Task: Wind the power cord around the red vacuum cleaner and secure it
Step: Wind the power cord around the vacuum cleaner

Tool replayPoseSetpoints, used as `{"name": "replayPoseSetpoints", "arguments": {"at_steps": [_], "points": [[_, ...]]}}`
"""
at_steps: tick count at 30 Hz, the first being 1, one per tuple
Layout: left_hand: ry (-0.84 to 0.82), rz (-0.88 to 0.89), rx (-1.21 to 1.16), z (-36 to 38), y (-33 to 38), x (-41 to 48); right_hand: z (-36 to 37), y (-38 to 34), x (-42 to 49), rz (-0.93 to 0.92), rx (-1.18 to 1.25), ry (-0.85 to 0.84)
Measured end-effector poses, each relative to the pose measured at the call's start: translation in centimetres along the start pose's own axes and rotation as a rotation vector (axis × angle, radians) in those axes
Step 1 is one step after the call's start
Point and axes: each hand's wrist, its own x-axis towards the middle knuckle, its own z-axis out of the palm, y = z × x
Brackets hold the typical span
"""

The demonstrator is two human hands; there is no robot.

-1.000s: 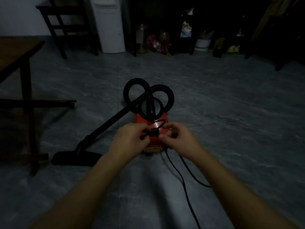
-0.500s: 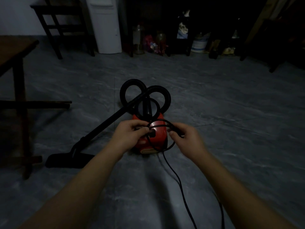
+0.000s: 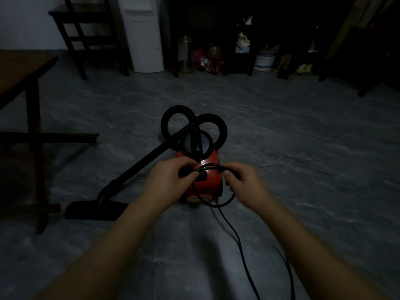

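Observation:
The red vacuum cleaner point(image 3: 208, 182) sits on the grey floor straight ahead, with its black hose point(image 3: 194, 126) coiled in loops behind it. A black power cord point(image 3: 232, 230) forms a loop over the vacuum's near end and trails toward me across the floor. My left hand point(image 3: 168, 178) grips the cord at the loop's left side. My right hand point(image 3: 244, 180) pinches the cord at the loop's right side. Both hands hover just above the vacuum's body.
The vacuum's black wand and floor head point(image 3: 95, 207) stretch out to the left. A wooden table point(image 3: 23, 70) stands at the left, a dark chair point(image 3: 86, 37) and a white appliance point(image 3: 145, 33) at the back. Cluttered shelves point(image 3: 249, 53) line the far wall.
The cord loop has grown wider as my hands spread apart. My right hand slid right along the cord and the loop now drops past the vacuum's near end.

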Motion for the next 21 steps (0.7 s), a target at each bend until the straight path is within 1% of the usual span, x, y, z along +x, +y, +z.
{"name": "replayPoseSetpoints", "arguments": {"at_steps": [2, 6, 8, 11, 13, 15, 18, 19, 21], "points": [[-0.033, 0.014, 0.071, -0.2, -0.1, -0.1, 0.0, -0.4, 0.0, -0.013, -0.021, -0.029], [-0.076, 0.088, 0.1, -0.1, 0.0, -0.5, 0.3, -0.9, 0.1, -0.041, -0.044, -0.084], [-0.031, 0.113, 0.09, -0.1, 0.0, -0.4, 0.4, -1.0, 0.3, -0.047, -0.044, -0.083], [0.052, 0.107, 0.003, 0.0, 0.2, -0.1, 0.2, -0.9, 0.5, -0.06, 0.011, -0.017], [0.102, 0.052, -0.097, 0.1, 0.4, 0.0, -0.2, -0.7, 0.5, -0.061, 0.017, 0.032], [0.169, -0.042, -0.222, 0.1, 0.3, 0.3, -0.6, -0.3, 0.5, -0.06, 0.019, 0.097], [0.24, -0.192, -0.481, -0.1, -0.1, 0.8, -1.1, 0.2, 0.4, -0.054, 0.086, 0.184], [0.243, -0.224, -0.529, -0.1, -0.3, 0.9, -1.1, 0.2, 0.4, -0.05, 0.112, 0.2], [0.231, -0.242, -0.537, 0.0, -0.4, 0.8, -1.1, 0.3, 0.3, -0.047, 0.145, 0.22]]}}
